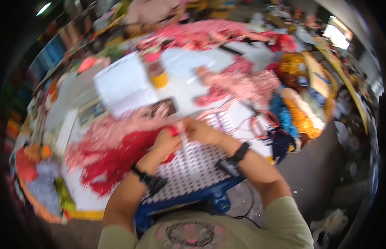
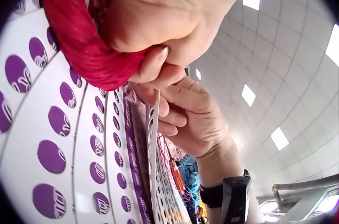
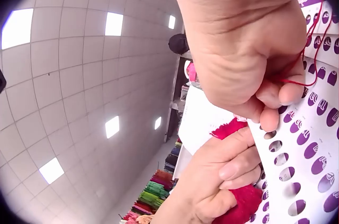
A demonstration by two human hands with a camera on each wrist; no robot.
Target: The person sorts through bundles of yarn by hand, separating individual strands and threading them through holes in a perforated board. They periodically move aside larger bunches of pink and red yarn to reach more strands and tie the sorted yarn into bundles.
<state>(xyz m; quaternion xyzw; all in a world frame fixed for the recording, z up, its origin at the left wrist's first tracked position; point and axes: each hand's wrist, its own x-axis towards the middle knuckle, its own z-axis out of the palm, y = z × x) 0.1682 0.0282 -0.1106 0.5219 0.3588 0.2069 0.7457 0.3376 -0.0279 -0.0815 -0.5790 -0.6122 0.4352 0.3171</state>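
In the head view my left hand (image 1: pixel 167 144) and right hand (image 1: pixel 201 132) meet above white cards printed with purple dots (image 1: pixel 180 174). My left hand grips a hank of red thread (image 2: pixel 79 38), which bulges out beside the fingers. Between the hands stands a white card strip (image 3: pixel 278 155) punched with a row of holes. The right fingers (image 3: pixel 270 97) curl and pinch at its upper end. A thin red strand (image 3: pixel 312 70) loops out from these fingers. More red thread (image 1: pixel 122 159) spreads over the table left of my left hand.
Pink thread (image 1: pixel 97 133) lies beyond the red. A written sheet (image 1: pixel 124 85), a yellow-and-pink container (image 1: pixel 156 72) and orange-handled scissors (image 1: pixel 259 124) are on the table. Coloured hanks (image 1: pixel 303 108) crowd the right edge. A blue frame (image 1: pixel 193 195) is at the near edge. Another person (image 1: pixel 149 12) sits opposite.
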